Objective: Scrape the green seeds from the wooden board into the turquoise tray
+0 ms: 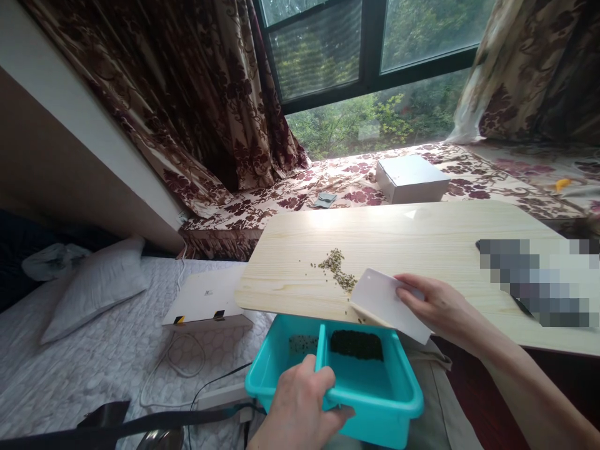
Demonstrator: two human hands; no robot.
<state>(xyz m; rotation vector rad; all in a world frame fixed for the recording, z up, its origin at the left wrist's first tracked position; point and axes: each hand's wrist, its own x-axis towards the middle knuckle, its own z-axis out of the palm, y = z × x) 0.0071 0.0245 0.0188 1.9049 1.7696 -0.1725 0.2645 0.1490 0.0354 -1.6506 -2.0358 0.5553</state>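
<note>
My left hand (pixel 302 400) is closed around the near end of the divider of a teal two-compartment bin (pixel 412 397), just below the table's front edge. Dark small grains lie in the bin's right compartment, and a thin scatter of grains shows in the left one. In my right hand (pixel 434 303) is a white scraper (pixel 382 292), a thin flat sheet pinched between thumb and fingers. Its left edge touches the tabletop beside a loose pile of small greenish-brown beans (pixel 340 269). A few beans lie near the table edge, above the bin.
The pale wooden table (pixel 281 250) stands against a floral-covered window ledge. On that ledge sit a silver box (pixel 412 178) and a small grey cloth (pixel 324 200). A pixelated dark object (pixel 539 284) lies at the table's right. Left are a white box (pixel 206 294), cables and a pillow (pixel 98 284).
</note>
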